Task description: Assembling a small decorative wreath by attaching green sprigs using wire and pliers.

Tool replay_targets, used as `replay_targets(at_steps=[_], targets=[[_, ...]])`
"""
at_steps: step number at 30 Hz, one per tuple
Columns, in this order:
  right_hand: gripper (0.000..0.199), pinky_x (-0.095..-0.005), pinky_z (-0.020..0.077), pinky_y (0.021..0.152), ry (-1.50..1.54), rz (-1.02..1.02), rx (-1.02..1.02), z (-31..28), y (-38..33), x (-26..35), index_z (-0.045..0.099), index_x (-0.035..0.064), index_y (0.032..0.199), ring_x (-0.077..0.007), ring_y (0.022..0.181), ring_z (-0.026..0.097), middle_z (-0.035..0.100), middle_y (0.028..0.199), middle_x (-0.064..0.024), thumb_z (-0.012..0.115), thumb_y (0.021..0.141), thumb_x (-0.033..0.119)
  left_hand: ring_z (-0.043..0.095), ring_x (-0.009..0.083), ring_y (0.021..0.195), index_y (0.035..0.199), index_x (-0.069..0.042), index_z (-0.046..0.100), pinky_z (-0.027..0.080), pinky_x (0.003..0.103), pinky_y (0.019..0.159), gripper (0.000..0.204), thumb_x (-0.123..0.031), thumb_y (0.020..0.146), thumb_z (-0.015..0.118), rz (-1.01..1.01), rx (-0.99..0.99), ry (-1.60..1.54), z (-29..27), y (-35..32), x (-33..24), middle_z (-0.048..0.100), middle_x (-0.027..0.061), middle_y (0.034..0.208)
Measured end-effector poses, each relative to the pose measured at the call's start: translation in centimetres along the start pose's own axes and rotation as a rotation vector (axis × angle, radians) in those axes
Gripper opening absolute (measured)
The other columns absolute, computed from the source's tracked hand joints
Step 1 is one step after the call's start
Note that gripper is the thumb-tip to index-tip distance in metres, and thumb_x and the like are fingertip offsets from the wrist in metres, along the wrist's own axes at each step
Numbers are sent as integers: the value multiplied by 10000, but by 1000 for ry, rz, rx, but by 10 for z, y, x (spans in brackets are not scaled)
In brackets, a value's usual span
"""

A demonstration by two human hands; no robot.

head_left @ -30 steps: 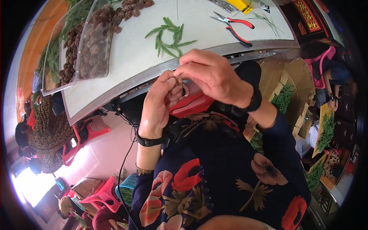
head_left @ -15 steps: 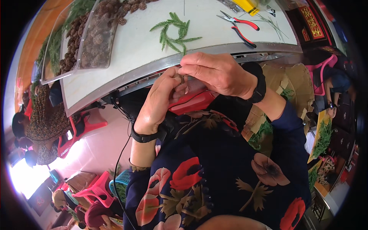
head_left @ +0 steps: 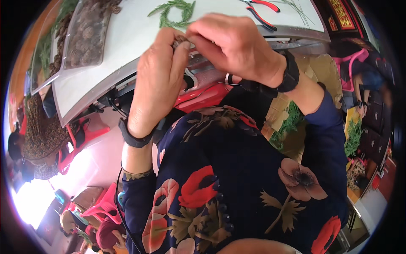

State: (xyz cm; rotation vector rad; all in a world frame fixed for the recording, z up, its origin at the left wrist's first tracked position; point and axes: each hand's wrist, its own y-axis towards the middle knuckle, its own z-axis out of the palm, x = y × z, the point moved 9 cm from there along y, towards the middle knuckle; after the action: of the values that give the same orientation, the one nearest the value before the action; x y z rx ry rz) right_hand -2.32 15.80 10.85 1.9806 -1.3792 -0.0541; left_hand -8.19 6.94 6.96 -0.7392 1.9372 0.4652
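Observation:
My left hand (head_left: 158,76) is closed, its thumb and forefinger gripping a small brown pine cone (head_left: 180,39) that is mostly hidden by the fingers. Against the cone, my right hand (head_left: 234,44) pinches at its edge; what lies in that pinch is too small to make out. A thin wire (head_left: 224,84) shows below the hands, over something red. Just beyond my fingers, a ring of green sprigs (head_left: 163,17) lies on the white table (head_left: 127,36). Red-and-black pliers (head_left: 261,17) lie to the right of it.
A clear plastic box (head_left: 86,46) of pine cones stands at the table's left. Thin green wires (head_left: 298,12) lie beyond the pliers. A cardboard box (head_left: 319,76) with greenery is at my right. A pink chair (head_left: 353,63) and other people sit around.
Both hands have risen toward the table and shifted left, still together at the pine cone. The view has moved, so the table sits higher in it. The thin wire now shows below my hands.

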Motion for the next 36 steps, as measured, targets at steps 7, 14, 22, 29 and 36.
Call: replay_targets(at_steps=[7,14,22,29,36], targets=[[242,-341,502,643,647,600,152,9,-5,-46,642,-21,968,-286,700,614,643,870,-151,670,873,200,503,367,576,999,-10,508,455,397,588,101,-81,929,521,591,-353,646,6,-7,-39,502,132,666],[279,-253,476,530,396,417,128,-8,-7,-29,664,72,1087,-148,632,607,626,945,-74,704,810,59,445,205,560,1013,-35,517,376,292,530,108,-126,958,502,25,-106,-204,0,-11,23,429,37,661],[209,-274,512,596,194,-78,66,-4,3,-5,677,93,1009,-176,686,639,607,1079,-74,692,807,44,279,26,573,1009,-42,538,229,191,503,162,-190,974,481,-326,188,-819,28,-16,42,362,-67,695],[109,-273,479,577,260,-225,5,-23,21,3,668,39,941,-184,645,606,631,904,-66,673,840,81,282,39,574,1000,-22,549,229,194,504,170,-180,963,499,-332,319,-882,24,-8,24,364,-63,700],[150,-291,489,571,-42,-75,46,-16,9,-1,675,71,942,-216,639,624,655,891,-52,700,796,97,477,79,557,1042,-22,543,354,249,476,168,-169,973,499,9,-61,-7,6,-1,-3,523,35,679]])
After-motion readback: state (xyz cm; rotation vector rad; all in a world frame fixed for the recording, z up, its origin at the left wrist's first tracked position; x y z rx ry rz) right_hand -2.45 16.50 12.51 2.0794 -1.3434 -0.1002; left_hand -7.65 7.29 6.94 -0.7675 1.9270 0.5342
